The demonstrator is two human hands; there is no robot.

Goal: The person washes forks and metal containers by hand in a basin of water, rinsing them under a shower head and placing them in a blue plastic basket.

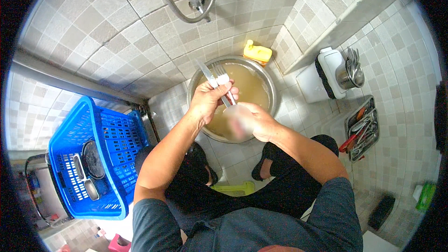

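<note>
Over a round metal basin (272, 94) of cloudy, brownish water, my left hand (212, 97) is closed around a table knife (206, 73) and a fork (219, 71). The blade and tines point up and away from me, side by side. A small white piece (223, 79) sits against the fork just above my fingers; its kind is unclear. My right hand (261, 122) is just to the right, at the lower ends of the handles. A blurred patch covers most of its fingers, hiding whether it grips anything.
A blue basket (88, 112) with metal containers stands left. Behind the basin is a yellow jug (257, 53). To the right are a metal pot (350, 75) of utensils, a white container (332, 70) and a cutlery tray (374, 133). A hose (168, 4) hangs near the wall tap (196, 3).
</note>
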